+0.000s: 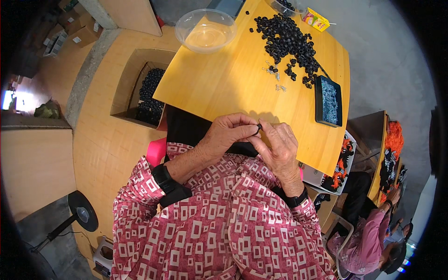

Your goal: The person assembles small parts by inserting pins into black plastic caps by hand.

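Observation:
Just over the near edge of the yellow table [210, 79], my left hand [226, 135] and my right hand [279, 145] meet fingertip to fingertip. Both are closed in a pinch on a small black plastic piece [259, 127], partly covered by the fingers. Farther back lies a loose pile of small black plastic pieces [287, 42]. Several tiny silvery metal parts [279, 87] are scattered at the pile's near side. To the right, a black rectangular tray [319, 102] holds many small shiny metal parts.
A clear round bowl [205, 32] stands at the far left corner, near a yellow box [316, 20] farther right. An open carton [125, 88] of black pieces sits left of the table. Right, another person [368, 238] works beside orange and black items [393, 137]. A fan [83, 212] stands lower left.

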### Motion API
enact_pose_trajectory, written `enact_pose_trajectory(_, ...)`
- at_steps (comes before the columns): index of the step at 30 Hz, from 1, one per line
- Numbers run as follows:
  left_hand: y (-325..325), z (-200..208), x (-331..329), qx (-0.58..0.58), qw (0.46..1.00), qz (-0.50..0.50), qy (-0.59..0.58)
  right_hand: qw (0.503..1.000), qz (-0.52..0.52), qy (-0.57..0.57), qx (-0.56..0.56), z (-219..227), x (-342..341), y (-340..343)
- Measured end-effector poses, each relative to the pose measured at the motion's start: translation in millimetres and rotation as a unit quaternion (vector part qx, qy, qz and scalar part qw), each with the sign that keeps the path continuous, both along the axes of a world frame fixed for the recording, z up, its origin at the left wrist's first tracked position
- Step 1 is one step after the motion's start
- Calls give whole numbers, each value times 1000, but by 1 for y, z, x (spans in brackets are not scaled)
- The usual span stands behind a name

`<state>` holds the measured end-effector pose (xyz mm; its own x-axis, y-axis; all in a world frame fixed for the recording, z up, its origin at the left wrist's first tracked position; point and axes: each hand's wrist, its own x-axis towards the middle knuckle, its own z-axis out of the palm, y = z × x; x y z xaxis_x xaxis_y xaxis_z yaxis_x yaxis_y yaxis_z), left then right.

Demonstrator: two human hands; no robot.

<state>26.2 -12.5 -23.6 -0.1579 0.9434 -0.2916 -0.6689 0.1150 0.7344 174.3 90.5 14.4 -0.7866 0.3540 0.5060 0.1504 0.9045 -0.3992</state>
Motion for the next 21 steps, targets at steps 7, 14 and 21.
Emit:
enact_pose_trajectory(7, 0, -1, 2, -6, 1000, 7, -3, 1000, 2, -7, 13, 5, -3, 3)
enact_pose_trajectory(14, -1, 3, -2, -21, 999, -9, 45, 998, 12, -20, 62, 6, -5, 1)
enact_pose_trajectory(21, -2, 9, -6, -21, 999, -32, 26, 998, 15, -9, 64, 7, -4, 2)
